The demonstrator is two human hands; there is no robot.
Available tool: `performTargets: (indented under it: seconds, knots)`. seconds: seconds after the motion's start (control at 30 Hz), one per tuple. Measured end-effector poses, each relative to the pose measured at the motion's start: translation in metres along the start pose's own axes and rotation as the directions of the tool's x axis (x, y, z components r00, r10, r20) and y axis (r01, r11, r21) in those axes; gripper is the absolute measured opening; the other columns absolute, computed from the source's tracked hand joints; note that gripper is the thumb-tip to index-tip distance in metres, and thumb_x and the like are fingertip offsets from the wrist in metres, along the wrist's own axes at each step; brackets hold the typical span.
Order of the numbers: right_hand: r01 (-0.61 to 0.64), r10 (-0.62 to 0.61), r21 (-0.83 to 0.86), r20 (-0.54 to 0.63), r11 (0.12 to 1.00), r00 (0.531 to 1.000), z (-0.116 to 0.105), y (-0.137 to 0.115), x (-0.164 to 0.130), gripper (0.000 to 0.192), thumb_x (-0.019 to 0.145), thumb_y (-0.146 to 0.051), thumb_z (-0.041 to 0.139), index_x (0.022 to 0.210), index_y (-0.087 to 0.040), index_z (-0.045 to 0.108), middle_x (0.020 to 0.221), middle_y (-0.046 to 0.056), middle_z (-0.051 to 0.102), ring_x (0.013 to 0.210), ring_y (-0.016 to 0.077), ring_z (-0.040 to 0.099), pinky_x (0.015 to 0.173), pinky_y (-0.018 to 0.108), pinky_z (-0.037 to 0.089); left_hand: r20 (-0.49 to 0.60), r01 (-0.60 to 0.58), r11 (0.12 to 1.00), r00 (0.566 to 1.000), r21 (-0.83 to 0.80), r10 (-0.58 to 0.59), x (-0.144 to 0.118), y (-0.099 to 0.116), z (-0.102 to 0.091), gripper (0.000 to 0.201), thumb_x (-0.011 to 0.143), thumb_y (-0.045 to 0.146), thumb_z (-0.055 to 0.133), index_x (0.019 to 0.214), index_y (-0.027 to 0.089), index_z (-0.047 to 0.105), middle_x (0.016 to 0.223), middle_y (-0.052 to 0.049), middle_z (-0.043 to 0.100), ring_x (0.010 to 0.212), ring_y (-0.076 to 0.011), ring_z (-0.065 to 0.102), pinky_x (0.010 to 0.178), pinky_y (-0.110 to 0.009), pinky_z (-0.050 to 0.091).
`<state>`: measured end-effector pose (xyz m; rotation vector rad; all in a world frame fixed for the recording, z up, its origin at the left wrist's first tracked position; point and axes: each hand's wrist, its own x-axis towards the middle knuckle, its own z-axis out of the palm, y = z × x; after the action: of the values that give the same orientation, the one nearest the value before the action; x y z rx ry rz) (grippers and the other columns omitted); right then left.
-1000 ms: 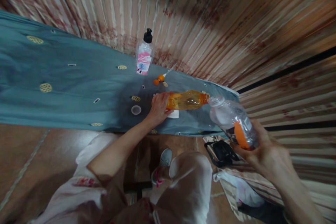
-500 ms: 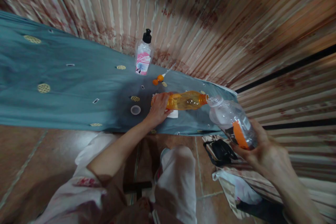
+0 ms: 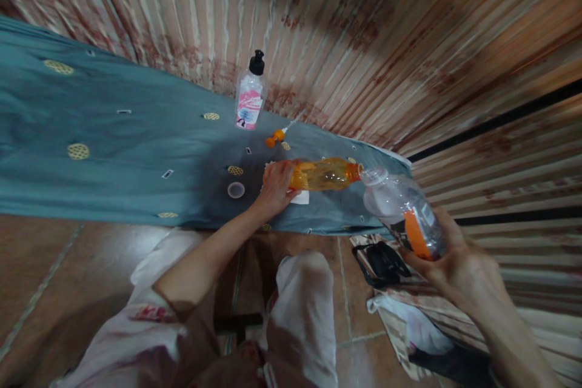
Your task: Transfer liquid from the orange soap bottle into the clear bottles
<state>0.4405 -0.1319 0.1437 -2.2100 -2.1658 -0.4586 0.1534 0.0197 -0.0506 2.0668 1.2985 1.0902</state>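
On the blue cloth point(image 3: 113, 151), the left hand point(image 3: 275, 185) is wrapped around the bottom end of the orange bottle point(image 3: 325, 174) and holds it flat on its side. Its open neck points toward the clear bottle point(image 3: 400, 209). The right hand point(image 3: 454, 260) is closed around that clear bottle and tips it, so the two open mouths meet, or almost meet; the picture is too blurry there to be sure they touch.

Both bottles have no lids on. A small clear cap point(image 3: 236, 190) lies on the cloth just left of the left hand, and an orange cap point(image 3: 274, 137) lies farther back, near the pump bottle point(image 3: 250, 94).

If the two mouths slip apart, I think the drink could spill on the cloth and run down to the black bag point(image 3: 382, 264) on the floor. The mouths are narrow, so a small wobble of either hand may be enough. The orange bottle is round and lying down, so it might roll if the left hand lets loose. A white paper point(image 3: 301, 197) under it could get wet too.
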Motion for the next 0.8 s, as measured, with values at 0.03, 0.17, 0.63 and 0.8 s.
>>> performTargets:
  seconds: [0.03, 0.17, 0.63, 0.8]
  knots:
    - [0.004, -0.004, 0.0, 0.0, 1.0, 1.0, -0.0002, -0.0001, 0.0001, 0.08, 0.085, -0.064, 0.054, 0.145, -0.01, 0.053, 0.1, 0.021, 0.075, 0.077, 0.0379, 0.072, 0.059, 0.046, 0.055, -0.004, 0.001, 1.0, 1.0, -0.001, -0.001, 0.0, 0.0002, -0.0001, 0.064, 0.088, 0.033, 0.072, 0.146, 0.02, 0.048, 0.14, -0.016, 0.061, 0.132, -0.0347, 0.054, 0.116, -0.057, 0.039]
    - [0.014, -0.014, 0.001, 0.002, 1.0, 1.0, -0.0009, -0.0004, 0.0019, 0.079, 0.085, -0.063, 0.054, 0.144, -0.01, 0.054, 0.098, 0.02, 0.075, 0.076, 0.0371, 0.072, 0.058, 0.046, 0.055, 0.002, 0.021, 1.0, 1.0, 0.011, -0.021, 0.0002, 0.0015, -0.0014, 0.067, 0.086, 0.029, 0.075, 0.146, 0.019, 0.048, 0.14, -0.016, 0.061, 0.132, -0.0345, 0.054, 0.118, -0.055, 0.038]
    - [0.029, -0.029, -0.009, -0.021, 1.0, 0.999, 0.0005, -0.0003, 0.0037, 0.077, 0.084, -0.06, 0.056, 0.143, -0.01, 0.055, 0.103, 0.021, 0.077, 0.076, 0.0344, 0.072, 0.059, 0.043, 0.055, 0.018, 0.024, 1.0, 1.0, 0.014, -0.024, 0.0004, 0.0017, -0.0022, 0.069, 0.086, 0.03, 0.076, 0.147, 0.017, 0.046, 0.14, -0.017, 0.06, 0.133, -0.0354, 0.053, 0.117, -0.056, 0.038]
    - [0.022, -0.022, -0.002, -0.015, 1.0, 1.0, 0.0002, 0.0004, 0.0034, 0.079, 0.084, -0.061, 0.056, 0.143, -0.008, 0.055, 0.1, 0.022, 0.076, 0.075, 0.0356, 0.072, 0.057, 0.043, 0.054, -0.004, 0.002, 1.0, 1.0, 0.014, -0.002, -0.0001, -0.0006, 0.0001, 0.066, 0.087, 0.029, 0.073, 0.147, 0.019, 0.046, 0.14, -0.017, 0.061, 0.131, -0.0347, 0.054, 0.117, -0.057, 0.039]
